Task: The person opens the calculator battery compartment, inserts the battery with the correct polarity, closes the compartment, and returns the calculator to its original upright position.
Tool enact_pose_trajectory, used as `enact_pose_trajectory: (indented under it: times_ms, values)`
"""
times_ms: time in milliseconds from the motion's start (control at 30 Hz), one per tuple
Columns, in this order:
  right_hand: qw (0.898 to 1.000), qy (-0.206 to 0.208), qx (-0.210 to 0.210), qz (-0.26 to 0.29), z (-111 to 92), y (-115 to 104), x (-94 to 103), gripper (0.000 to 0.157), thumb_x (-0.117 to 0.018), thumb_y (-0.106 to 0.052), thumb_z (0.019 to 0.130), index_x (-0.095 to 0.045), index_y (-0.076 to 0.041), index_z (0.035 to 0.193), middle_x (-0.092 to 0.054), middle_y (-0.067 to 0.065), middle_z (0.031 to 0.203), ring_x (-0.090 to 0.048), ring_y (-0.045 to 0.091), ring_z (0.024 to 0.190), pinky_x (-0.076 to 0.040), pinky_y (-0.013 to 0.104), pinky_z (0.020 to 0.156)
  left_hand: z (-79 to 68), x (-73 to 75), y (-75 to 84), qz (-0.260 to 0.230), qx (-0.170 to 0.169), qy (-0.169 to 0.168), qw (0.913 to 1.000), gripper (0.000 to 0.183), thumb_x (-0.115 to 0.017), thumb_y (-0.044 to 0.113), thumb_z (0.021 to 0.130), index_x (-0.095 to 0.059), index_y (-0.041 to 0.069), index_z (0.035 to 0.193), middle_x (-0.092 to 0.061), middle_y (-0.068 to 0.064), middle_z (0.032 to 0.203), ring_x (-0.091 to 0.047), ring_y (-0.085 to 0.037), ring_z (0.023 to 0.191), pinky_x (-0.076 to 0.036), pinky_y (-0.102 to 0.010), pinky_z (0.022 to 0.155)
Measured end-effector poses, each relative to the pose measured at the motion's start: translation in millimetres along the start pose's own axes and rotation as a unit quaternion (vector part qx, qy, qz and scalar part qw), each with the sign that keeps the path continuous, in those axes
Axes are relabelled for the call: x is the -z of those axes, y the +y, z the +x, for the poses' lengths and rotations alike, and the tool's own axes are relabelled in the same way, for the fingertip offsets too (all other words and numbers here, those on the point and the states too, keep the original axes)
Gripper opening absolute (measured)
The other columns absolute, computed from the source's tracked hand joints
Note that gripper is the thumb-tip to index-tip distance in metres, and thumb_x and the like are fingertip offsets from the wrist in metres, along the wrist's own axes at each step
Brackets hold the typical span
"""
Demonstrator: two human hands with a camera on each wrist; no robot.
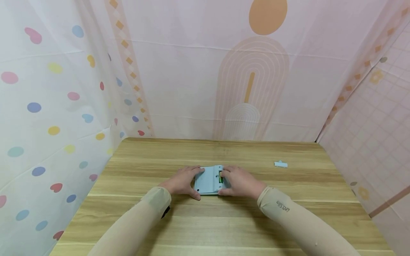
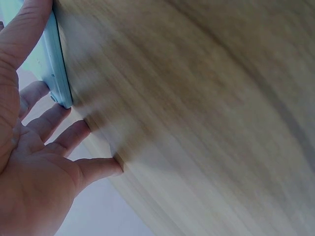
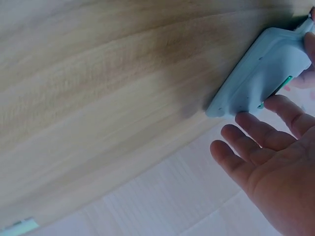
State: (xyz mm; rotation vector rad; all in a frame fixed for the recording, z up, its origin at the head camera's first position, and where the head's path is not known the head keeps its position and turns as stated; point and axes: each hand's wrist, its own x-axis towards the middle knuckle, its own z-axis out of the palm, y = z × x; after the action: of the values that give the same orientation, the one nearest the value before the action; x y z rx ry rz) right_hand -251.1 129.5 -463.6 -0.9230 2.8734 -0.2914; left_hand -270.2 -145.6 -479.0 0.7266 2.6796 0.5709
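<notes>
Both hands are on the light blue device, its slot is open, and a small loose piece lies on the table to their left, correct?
No: in the head view the small loose piece lies right of both hands. The rest holds: left hand and right hand are on the light blue device, its slot open.

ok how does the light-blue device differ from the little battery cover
The device is a broad slab, while the battery cover is a small, narrow strip.
The left hand and right hand both touch the device; the cover lies apart, untouched, farther right.
The device has an open battery compartment; the cover is a separate loose piece.
Both are light blue.
</notes>
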Motion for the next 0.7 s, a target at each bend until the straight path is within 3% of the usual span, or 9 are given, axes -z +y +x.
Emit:
enact_pose_trajectory:
  times_ms: [167, 367, 533, 700]
  values:
    - [0.997, 0.000, 0.022, -0.080, -3.7, -3.4, -2.3, 0.071, -0.066, -0.062, 0.100, -0.063, -0.008, 0.147, -0.060, 0.018, 0.156, -0.053, 0.037, 0.149, -0.043, 0.056, 0.124, 0.1, 0.5, 0.1, 0.008, -0.003, 0.002, 1.0000, 0.109, -0.097, 0.045, 0.076, -0.042, 0.014, 0.165, -0.037, -0.014, 0.174, -0.033, -0.043, 0.160, -0.025, -0.070, 0.128]
    - [0.990, 0.027, 0.048, -0.129, -5.6, -2.8, -7.7, 0.070, -0.064, -0.062, 0.102, -0.063, -0.008, 0.147, -0.065, 0.016, 0.150, -0.058, 0.035, 0.144, -0.047, 0.054, 0.121, -0.2, 1.3, 0.8, 0.010, -0.001, 0.004, 0.9999, 0.109, -0.097, 0.045, 0.076, -0.042, 0.014, 0.165, -0.037, -0.014, 0.173, -0.033, -0.044, 0.160, -0.026, -0.072, 0.127]
    - [0.991, 0.034, 0.046, -0.123, -6.9, -3.8, -8.2, 0.070, -0.065, -0.061, 0.101, -0.063, -0.007, 0.147, -0.065, 0.017, 0.148, -0.058, 0.037, 0.143, -0.047, 0.054, 0.120, -0.4, 1.6, 1.1, 0.010, -0.001, 0.003, 0.9999, 0.109, -0.097, 0.045, 0.076, -0.042, 0.014, 0.165, -0.037, -0.014, 0.174, -0.032, -0.043, 0.160, -0.026, -0.071, 0.128]
    - [0.996, 0.027, 0.034, -0.081, -10.0, -3.4, -6.8, 0.073, -0.067, -0.060, 0.100, -0.061, -0.006, 0.149, -0.064, 0.018, 0.150, -0.057, 0.039, 0.144, -0.047, 0.056, 0.120, -0.7, 0.7, 1.1, 0.007, -0.002, 0.003, 1.0000, 0.109, -0.098, 0.045, 0.076, -0.042, 0.014, 0.165, -0.037, -0.014, 0.174, -0.032, -0.043, 0.160, -0.025, -0.071, 0.128]
